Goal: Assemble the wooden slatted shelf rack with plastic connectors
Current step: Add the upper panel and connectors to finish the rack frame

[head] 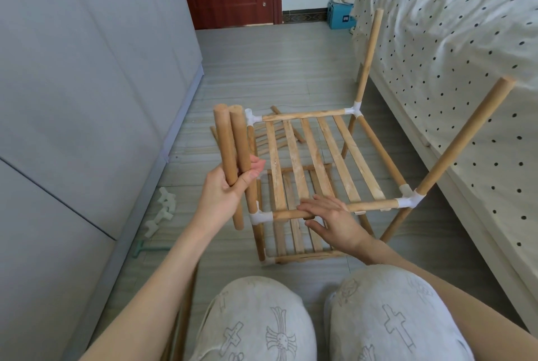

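Bedroom floor [262,69] beside bed [451,40]: half-built rack [308,156] ahead; my left hand [224,197], fingers curled round two upright dowels [233,145], nearest the open left-front connector [260,217]; right hand [332,218], fingers flat, steadies front rail [372,206].

Both forearms are bare from the lower edge of the view to the wrists, with no sleeves, watch or bracelet showing. The left hand [224,197] and the right hand [334,221] wear no gloves or rings, and the nails look short and unpainted. Nearer the camera than the hands, the trousers [320,320] over both knees are light grey, soft cloth, printed with darker grey outline drawings: ornate crosses and small cartoon-like figures.
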Tool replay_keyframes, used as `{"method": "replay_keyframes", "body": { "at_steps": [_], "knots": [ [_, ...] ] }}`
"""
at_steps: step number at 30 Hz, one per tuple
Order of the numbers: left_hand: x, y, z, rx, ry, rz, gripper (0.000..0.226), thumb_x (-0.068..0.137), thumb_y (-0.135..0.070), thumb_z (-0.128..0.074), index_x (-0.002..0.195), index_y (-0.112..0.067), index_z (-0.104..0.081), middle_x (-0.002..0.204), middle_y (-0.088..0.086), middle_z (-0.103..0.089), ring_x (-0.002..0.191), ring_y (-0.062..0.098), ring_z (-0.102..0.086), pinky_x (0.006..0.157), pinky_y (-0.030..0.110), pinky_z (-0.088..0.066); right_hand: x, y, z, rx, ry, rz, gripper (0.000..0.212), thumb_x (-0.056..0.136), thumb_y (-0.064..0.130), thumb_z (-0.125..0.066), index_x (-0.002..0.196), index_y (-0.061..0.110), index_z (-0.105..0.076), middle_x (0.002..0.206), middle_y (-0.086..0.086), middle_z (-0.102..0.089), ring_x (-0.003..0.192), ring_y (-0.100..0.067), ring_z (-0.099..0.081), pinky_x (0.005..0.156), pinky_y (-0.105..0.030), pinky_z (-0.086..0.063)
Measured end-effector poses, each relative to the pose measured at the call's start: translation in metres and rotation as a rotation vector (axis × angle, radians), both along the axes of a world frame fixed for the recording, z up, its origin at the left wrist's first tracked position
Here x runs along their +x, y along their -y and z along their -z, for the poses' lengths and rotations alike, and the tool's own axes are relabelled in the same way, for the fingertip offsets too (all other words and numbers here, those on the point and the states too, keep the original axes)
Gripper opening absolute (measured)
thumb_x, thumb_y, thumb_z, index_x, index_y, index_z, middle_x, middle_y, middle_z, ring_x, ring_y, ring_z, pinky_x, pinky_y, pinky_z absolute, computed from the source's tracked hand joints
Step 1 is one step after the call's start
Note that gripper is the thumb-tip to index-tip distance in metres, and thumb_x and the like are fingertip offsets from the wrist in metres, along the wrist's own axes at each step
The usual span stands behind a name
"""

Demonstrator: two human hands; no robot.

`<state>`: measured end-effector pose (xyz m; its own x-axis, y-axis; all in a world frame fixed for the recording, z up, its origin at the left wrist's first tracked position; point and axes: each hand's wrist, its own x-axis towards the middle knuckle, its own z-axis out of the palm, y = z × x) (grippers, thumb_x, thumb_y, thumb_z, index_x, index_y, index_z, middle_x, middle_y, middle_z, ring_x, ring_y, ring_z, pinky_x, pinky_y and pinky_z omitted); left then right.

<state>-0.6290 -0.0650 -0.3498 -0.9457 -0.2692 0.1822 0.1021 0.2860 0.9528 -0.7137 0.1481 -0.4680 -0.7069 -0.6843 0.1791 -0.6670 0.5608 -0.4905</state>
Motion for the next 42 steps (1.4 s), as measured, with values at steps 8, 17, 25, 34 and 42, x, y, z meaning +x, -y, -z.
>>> {"method": "replay_keyframes", "body": {
  "at_steps": [8,17,25,34,42],
  "knots": [
    [0.029,0.005,0.016,-0.09,0.096,0.062,0.042,0.09,0.003,-0.055,0.131,-0.004,-0.05,0.124,-0.003,-0.058,0.106,-0.01,-0.056,0.09,0.004,-0.04,-0.007,-0.018,-0.012,0.08,-0.268,0.012,0.023,0.083,0.012,-0.069,0.105,0.006,-0.071,0.095,-0.015,-0.063,0.09,-0.033,-0.061,0.086,-0.051,-0.049],
    [0.031,0.012,0.031,-0.195,0.116,-0.001,0.026,0.09,0.008,-0.051,0.111,0.002,-0.065,0.115,0.0,-0.062,0.109,0.013,-0.058,0.097,0.015,-0.042,-0.024,-0.076,-0.029,0.258,-0.015,0.38,0.032,0.092,0.023,-0.056,0.123,0.021,-0.061,0.14,-0.006,-0.048,0.134,-0.024,-0.038,0.115,-0.04,-0.021],
    [0.031,0.0,0.034,-0.013,0.114,0.012,0.027,0.09,0.006,-0.054,0.093,-0.017,-0.066,0.103,0.004,-0.068,0.104,0.014,-0.063,0.098,0.032,-0.045,0.016,-0.089,-0.042,0.449,0.338,0.751,0.032,0.098,0.026,-0.036,0.108,0.008,-0.06,0.107,-0.012,-0.063,0.098,-0.029,-0.061,0.073,-0.031,-0.047],
    [0.034,0.01,0.038,0.069,0.127,-0.013,0.027,0.091,0.006,-0.052,0.093,-0.018,-0.063,0.094,-0.004,-0.071,0.099,0.013,-0.066,0.088,0.027,-0.05,0.04,-0.028,-0.077,-0.109,0.544,0.218,0.022,0.097,0.02,-0.047,0.107,0.007,-0.062,0.092,-0.002,-0.065,0.082,-0.011,-0.064,0.07,-0.018,-0.055],
    [0.052,0.028,0.032,0.055,0.104,-0.11,0.016,0.091,0.006,-0.051,0.096,-0.005,-0.063,0.095,0.01,-0.07,0.095,0.02,-0.065,0.087,0.034,-0.051,0.002,0.032,-0.06,0.157,0.253,0.108,0.056,0.097,0.021,-0.045,0.148,0.013,-0.022,0.151,-0.011,-0.029,0.138,-0.024,-0.029,0.109,-0.028,-0.023]
  ]
}}
